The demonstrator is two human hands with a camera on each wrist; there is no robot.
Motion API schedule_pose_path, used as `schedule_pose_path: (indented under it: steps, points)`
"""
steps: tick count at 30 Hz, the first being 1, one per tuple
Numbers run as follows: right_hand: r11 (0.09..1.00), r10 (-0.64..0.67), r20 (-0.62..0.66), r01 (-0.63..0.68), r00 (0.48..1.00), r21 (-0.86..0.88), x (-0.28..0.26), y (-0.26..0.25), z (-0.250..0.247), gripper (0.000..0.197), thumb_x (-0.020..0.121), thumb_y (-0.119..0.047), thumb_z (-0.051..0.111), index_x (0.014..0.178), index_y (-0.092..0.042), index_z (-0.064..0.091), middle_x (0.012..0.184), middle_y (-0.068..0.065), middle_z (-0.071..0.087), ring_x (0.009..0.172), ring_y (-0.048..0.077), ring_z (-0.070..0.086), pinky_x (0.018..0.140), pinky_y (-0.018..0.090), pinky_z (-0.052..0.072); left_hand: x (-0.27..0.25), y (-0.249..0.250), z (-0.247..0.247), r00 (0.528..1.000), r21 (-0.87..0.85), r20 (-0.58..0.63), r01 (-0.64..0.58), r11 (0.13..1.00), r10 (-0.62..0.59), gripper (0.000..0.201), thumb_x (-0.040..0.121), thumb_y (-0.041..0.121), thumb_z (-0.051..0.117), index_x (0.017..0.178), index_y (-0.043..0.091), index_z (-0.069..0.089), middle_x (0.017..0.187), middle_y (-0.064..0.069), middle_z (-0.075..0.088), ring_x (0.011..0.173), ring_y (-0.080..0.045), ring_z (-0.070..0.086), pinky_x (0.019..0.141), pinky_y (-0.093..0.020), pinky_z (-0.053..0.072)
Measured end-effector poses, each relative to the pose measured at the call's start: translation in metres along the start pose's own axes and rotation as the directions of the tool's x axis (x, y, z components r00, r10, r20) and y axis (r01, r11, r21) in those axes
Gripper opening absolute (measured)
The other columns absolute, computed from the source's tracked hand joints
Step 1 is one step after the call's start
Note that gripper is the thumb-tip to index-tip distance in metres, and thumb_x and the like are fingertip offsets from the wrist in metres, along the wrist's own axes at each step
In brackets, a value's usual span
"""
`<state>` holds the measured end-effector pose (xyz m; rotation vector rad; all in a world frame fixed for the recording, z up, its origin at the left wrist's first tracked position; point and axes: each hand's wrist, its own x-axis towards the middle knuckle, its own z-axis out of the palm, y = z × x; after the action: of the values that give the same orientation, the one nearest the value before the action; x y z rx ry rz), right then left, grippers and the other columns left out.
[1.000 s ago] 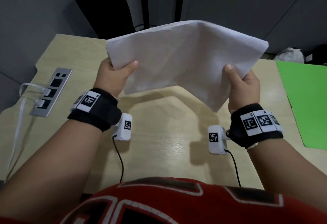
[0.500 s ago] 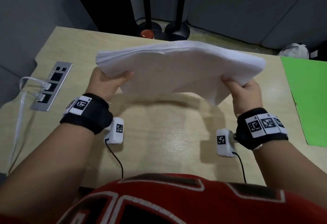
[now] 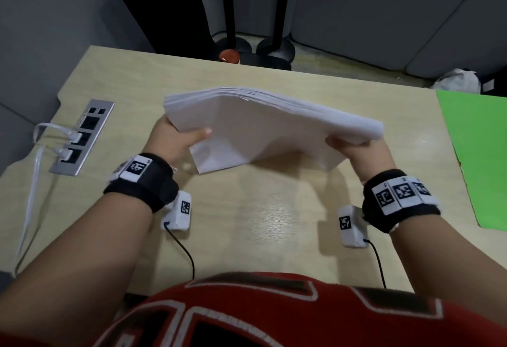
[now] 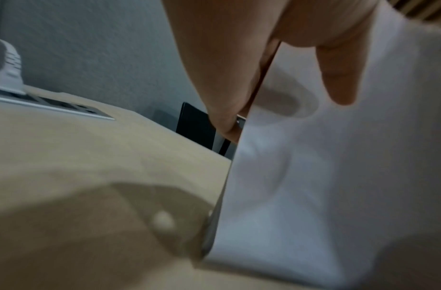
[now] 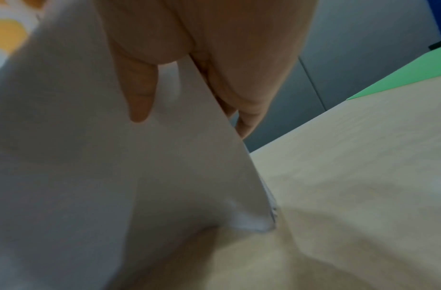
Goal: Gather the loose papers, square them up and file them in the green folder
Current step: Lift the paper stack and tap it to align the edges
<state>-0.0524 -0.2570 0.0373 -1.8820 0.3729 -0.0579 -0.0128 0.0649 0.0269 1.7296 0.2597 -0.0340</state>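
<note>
Head view: left hand [image 3: 175, 141] and right hand [image 3: 356, 152] each grip the paper stack [image 3: 263, 130] between them; green folder [image 3: 477, 154] lies right of the right hand.

The white paper stack [image 3: 263, 130] is tilted above the desk, its lower edge near the wood. The green folder [image 3: 477, 154] lies flat at the right, well apart.

A pale wood-grain desk [image 3: 247, 237] carries everything; a silver socket strip [image 3: 82, 138] sits set into its left side, white plugs in it. A green folder [image 3: 477, 154] lies flat at the right edge.
</note>
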Motion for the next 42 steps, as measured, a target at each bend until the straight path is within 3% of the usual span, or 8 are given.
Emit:
schedule_pose_path:
  steps: [11,14,18,22,26,32,39,42]
  points:
    - [0.999,0.017,-0.1,-0.014,0.995,0.032,-0.003,-0.007,0.009,0.012,0.082,-0.015,0.073,0.08,-0.026,0.067,0.082,-0.003,0.068,0.073,0.004,0.067,0.068,0.024,0.053,-0.003,-0.009,0.007,1.0,-0.067,-0.023,0.014,0.998,-0.016,0.029,0.062,0.012,0.084,0.084,0.027,0.074,0.085,0.013,0.075,0.091,-0.01,0.071,0.079,-0.029,0.056]
    - [0.994,0.071,-0.093,-0.078,0.993,-0.074,-0.005,-0.004,0.013,0.019,0.086,-0.022,0.07,0.102,-0.012,0.071,0.096,0.008,0.069,0.088,0.02,0.064,0.074,0.03,0.046,0.001,-0.027,0.006,0.987,0.058,0.001,0.163,0.985,-0.163,0.053,0.059,0.017,0.084,0.109,0.017,0.064,0.101,0.001,0.069,0.107,-0.027,0.066,0.072,-0.031,0.058]
    - [0.992,-0.064,-0.146,0.047,0.987,-0.116,-0.003,-0.026,0.006,0.023,0.088,-0.023,0.068,0.108,-0.01,0.07,0.094,0.003,0.065,0.088,0.017,0.06,0.072,0.02,0.043,0.001,-0.002,-0.001,0.977,0.212,-0.179,-0.079,0.974,0.119,0.108,0.067,0.021,0.084,0.149,0.028,0.014,0.149,-0.004,0.037,0.136,-0.018,0.039,0.11,-0.039,0.039]
    - [0.857,-0.37,-0.012,0.336,0.929,-0.391,-0.008,-0.063,0.008,0.016,0.091,-0.015,0.06,0.098,-0.016,0.074,0.1,0.008,0.072,0.092,0.022,0.063,0.077,0.03,0.049,-0.014,0.065,0.011,0.84,0.617,0.08,-0.465,0.635,0.537,0.098,0.068,0.045,0.076,0.149,0.032,0.022,0.158,0.0,0.019,0.146,-0.019,0.018,0.119,-0.047,0.019]
    - [0.671,-0.593,0.135,0.58,0.794,-0.461,-0.014,-0.09,0.017,0.031,0.082,-0.003,0.056,0.098,-0.022,0.075,0.098,0.003,0.073,0.092,0.02,0.064,0.076,0.025,0.045,-0.021,0.105,0.042,0.72,0.661,0.473,-0.671,0.337,0.507,0.07,0.072,0.043,0.069,0.137,0.035,0.045,0.149,0.006,0.043,0.138,-0.02,0.039,0.112,-0.054,0.026]
    - [0.626,-0.627,0.079,0.562,0.775,-0.541,-0.017,-0.095,0.015,0.019,0.084,-0.014,0.06,0.1,-0.019,0.068,0.094,0.002,0.069,0.089,0.022,0.059,0.065,0.024,0.031,-0.023,0.094,0.049,0.768,0.489,0.373,-0.639,0.593,0.52,0.02,0.087,0.01,0.059,0.08,0.028,0.062,0.062,0.006,0.058,0.065,-0.018,0.057,0.059,-0.029,0.04]
    - [0.879,-0.437,-0.203,0.368,0.876,-0.301,-0.007,-0.084,-0.002,0.019,0.08,-0.026,0.069,0.096,-0.026,0.059,0.08,-0.023,0.057,0.073,-0.006,0.052,0.067,0.007,0.039,-0.016,0.081,0.031,0.927,0.213,0.109,-0.373,0.903,0.358,0.017,0.088,0.018,0.063,0.091,0.003,0.07,0.083,-0.01,0.068,0.077,-0.015,0.059,0.074,-0.033,0.049]
    - [0.902,-0.376,-0.358,0.426,0.854,0.067,-0.009,-0.088,0.004,0.033,0.077,-0.014,0.074,0.097,-0.022,0.049,0.078,-0.018,0.054,0.062,-0.007,0.049,0.062,0.01,0.041,-0.02,0.076,0.029,0.946,0.114,0.058,-0.324,0.939,0.319,0.006,0.089,0.013,0.066,0.084,0.015,0.069,0.076,0.011,0.068,0.069,0.002,0.063,0.07,-0.018,0.052]
